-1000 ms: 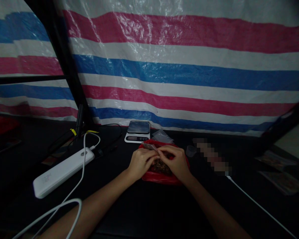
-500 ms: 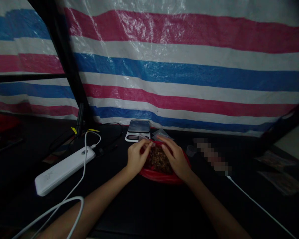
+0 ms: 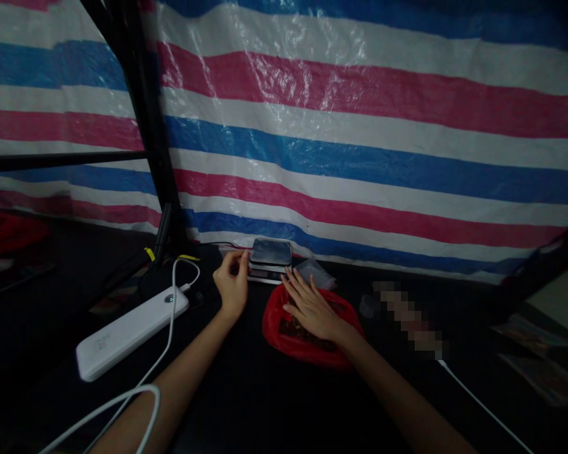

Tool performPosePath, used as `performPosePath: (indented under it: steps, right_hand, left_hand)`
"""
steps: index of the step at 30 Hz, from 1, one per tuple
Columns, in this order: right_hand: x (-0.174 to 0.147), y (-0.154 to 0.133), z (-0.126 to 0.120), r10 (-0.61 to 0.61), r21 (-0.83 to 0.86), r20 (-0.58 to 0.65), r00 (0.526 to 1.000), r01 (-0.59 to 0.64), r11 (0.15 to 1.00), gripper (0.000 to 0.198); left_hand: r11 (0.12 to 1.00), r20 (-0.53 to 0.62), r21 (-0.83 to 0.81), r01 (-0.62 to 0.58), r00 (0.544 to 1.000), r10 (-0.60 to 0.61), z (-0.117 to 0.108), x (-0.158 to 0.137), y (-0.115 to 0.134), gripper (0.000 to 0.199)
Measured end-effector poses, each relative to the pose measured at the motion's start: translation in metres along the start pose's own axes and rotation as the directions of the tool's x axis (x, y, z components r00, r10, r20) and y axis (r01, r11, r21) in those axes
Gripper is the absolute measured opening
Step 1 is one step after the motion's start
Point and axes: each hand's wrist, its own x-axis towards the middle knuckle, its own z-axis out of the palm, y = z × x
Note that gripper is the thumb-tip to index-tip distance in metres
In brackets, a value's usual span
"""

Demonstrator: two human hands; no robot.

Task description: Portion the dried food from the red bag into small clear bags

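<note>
The right hand (image 3: 312, 309) is spread flat, palm down, over the red plastic bag (image 3: 275, 343), with nothing seen gripped; the left hand (image 3: 231, 287) is held at ten o'clock from the bag, thumb and fingers curled together. Beyond it a sliver of pale film (image 3: 227, 250) is seen, but whether it is pinched cannot be told. The red bag is set on the dark counter (image 3: 265, 410), its mouth turned upward around brown bits (image 3: 291, 328). It is judged soft, slack and light, its contents easily spilled; it is best taken by the gathered rim. At eleven o'clock is placed a stiff scale (image 3: 271, 253), at twelve a clear bag (image 3: 316, 274), probably slippery. On the white power bank (image 3: 132, 331), at nine, a faint mark is seen; no writing can be read anywhere.
</note>
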Motion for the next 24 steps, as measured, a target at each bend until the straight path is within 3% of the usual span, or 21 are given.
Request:
performPosePath:
  steps: [6, 9, 13, 15, 21, 24]
  right_hand:
    - [-0.001, -0.003, -0.008, 0.026, 0.065, 0.021, 0.999, -0.027, 0.997, 0.059]
    - [0.005, -0.003, -0.016, 0.07, 0.248, 0.01, 0.998, -0.07, 0.966, 0.052]
    - [0.016, -0.003, -0.029, 0.185, 0.623, -0.14, 0.973, -0.059, 0.78, 0.046]
    - [0.017, -0.003, -0.033, 0.249, 0.72, -0.198, 0.948, -0.031, 0.693, 0.046]
    - [-0.004, -0.011, -0.027, 0.272, 0.738, -0.11, 0.956, -0.105, 0.667, 0.041]
    - [-0.014, -0.017, -0.026, 0.272, 0.721, -0.163, 0.948, -0.074, 0.689, 0.035]
  left_hand:
    - [0.997, 0.134, 0.043, -0.068, 0.989, 0.062, 0.005, -0.013, 0.0, 0.02]
    - [0.992, 0.203, 0.054, -0.11, 0.974, 0.097, 0.007, -0.018, -0.002, 0.019]
    - [0.993, 0.213, 0.046, -0.109, 0.972, 0.097, 0.009, -0.018, -0.004, 0.02]
    - [0.997, 0.194, 0.039, -0.065, 0.979, 0.056, 0.008, -0.018, -0.006, 0.021]
    - [0.999, 0.151, 0.011, 0.03, 0.988, -0.031, 0.009, -0.015, -0.01, 0.024]
    - [1.0, 0.17, 0.018, 0.018, 0.985, -0.021, 0.01, -0.016, -0.01, 0.023]
